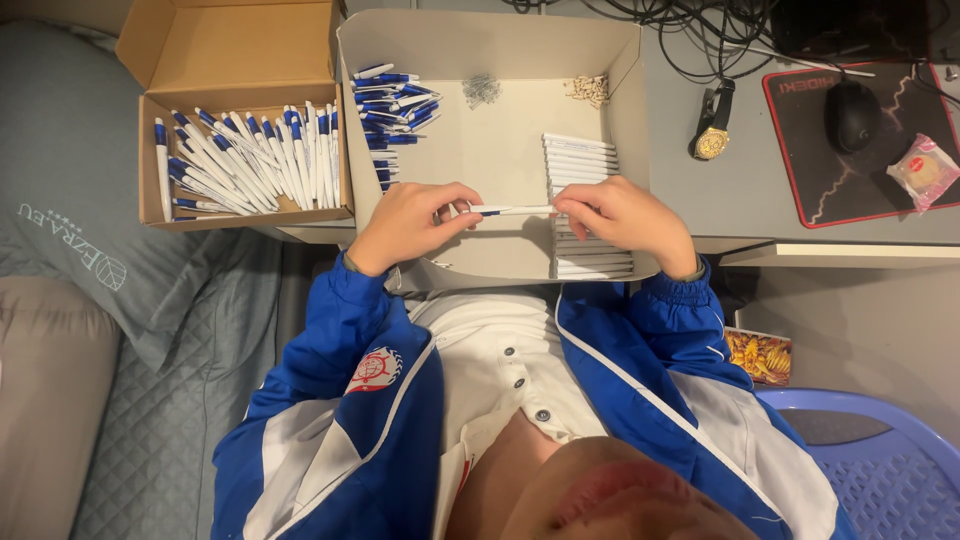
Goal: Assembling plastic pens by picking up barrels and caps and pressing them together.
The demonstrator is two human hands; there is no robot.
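— Grey bedding fills the left of the frame, with a pillow (70, 190) at the upper left. What sits beside it?

— An open cardboard box (240, 60), its lower half packed with finished white pens with blue ends (245, 165). Just right of it is a wider, shallow box (490, 45) on the grey counter (740, 185).

— What lies in the shallow box?

— Blue pen parts (393, 105) piled in its upper left corner, a small heap of metal springs (482, 90), a heap of pale small bits (590, 90), and a stack of white pen barrels (582, 160) along its right side.

— And the hands?

— Both hover over that box at the centre of the frame. The left hand (412, 222) pinches the blue-tipped end of a white pen (515, 210) between thumb and fingertips. The right hand (622, 215) pinches the pen's other end, fingers curled. The pen lies level between them, above the box floor.

— Further right?

— A wristwatch (714, 135) on the counter, then a black mouse (852, 115) on a black mat with a red edge (810, 190), and a wrapped snack (925, 170) at the far right. A blue plastic stool (880, 470) shows at the lower right.
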